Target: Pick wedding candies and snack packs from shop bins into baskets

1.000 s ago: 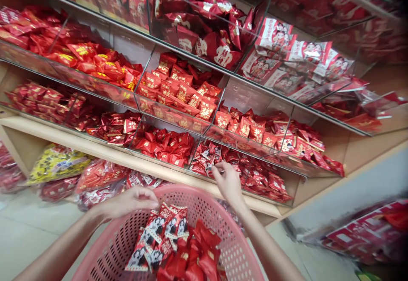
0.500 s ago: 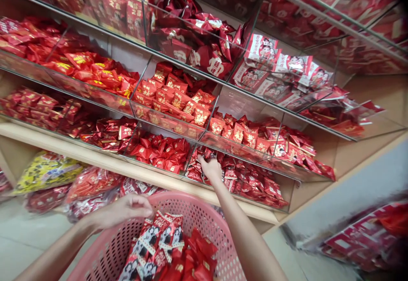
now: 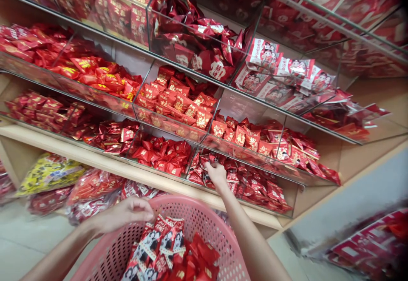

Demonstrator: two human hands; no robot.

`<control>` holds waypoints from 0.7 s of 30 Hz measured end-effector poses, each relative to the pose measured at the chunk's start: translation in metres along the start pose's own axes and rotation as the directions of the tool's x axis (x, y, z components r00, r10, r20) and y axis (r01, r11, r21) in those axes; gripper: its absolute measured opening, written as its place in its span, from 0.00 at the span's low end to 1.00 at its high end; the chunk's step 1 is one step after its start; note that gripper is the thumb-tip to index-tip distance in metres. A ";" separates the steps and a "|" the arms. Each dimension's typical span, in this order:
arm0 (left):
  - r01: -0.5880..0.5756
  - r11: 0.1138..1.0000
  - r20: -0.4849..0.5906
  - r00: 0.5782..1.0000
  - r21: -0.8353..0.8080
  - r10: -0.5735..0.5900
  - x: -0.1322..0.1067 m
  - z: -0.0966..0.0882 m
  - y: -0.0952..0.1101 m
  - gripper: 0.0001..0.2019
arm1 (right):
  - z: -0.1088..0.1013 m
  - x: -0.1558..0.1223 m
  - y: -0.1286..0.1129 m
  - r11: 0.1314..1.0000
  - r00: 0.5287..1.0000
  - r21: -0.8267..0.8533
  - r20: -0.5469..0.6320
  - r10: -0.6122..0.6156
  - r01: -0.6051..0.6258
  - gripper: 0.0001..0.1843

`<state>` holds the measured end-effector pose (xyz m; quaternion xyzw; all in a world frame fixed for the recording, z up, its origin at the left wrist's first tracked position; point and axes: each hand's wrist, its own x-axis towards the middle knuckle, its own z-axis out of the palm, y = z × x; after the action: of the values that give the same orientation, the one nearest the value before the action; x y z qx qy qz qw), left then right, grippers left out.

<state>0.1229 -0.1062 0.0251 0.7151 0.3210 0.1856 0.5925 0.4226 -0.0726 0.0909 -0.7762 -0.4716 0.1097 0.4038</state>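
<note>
My right hand (image 3: 217,174) reaches into a bottom-shelf bin of small red, white and black wrapped candies (image 3: 199,168). Its thumb and fingers are closed on a wrapped candy among them; the fingertips are partly hidden. Curled over the left rim of a pink perforated plastic basket (image 3: 204,211) is my left hand (image 3: 132,213), with its fingers closed. Inside the basket lie long red packets with black-and-white figures (image 3: 156,247) on the left and plain glossy red packets (image 3: 200,259) on the right.
Clear dividers and front panels (image 3: 174,113) split the shelves into bins of red-wrapped sweets. Below the wooden shelf edge (image 3: 79,153), a yellow bag (image 3: 51,172) and red bags (image 3: 95,185) lie on the floor. More red packages (image 3: 366,247) stand at lower right.
My right hand has shifted slightly within the same bin, its thumb drawn closer to the fingers. My left hand stays at the basket rim. The whole view has shifted slightly.
</note>
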 end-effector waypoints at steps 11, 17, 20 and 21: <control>0.018 1.000 -0.004 1.000 -0.016 -0.018 0.000 0.001 0.003 0.15 | -0.025 -0.016 0.011 0.865 0.977 0.458 0.156 0.145 -0.202 0.14; 0.000 1.000 -0.002 1.000 -0.004 0.000 -0.002 0.002 0.000 0.15 | -0.029 -0.018 0.017 0.797 0.968 0.550 0.146 0.203 -0.250 0.14; 0.005 1.000 -0.007 1.000 0.014 -0.005 -0.002 0.002 0.003 0.16 | -0.032 -0.035 0.006 0.829 0.984 0.531 0.105 0.142 -0.176 0.15; 0.003 1.000 -0.011 1.000 0.022 -0.002 -0.002 0.002 0.005 0.17 | -0.032 -0.045 0.001 0.837 0.988 0.527 0.117 0.103 -0.149 0.14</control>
<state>0.1237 -0.1092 0.0293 0.7202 0.3270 0.1851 0.5832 0.4168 -0.1265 0.1015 -0.6572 -0.3867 0.2952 0.5756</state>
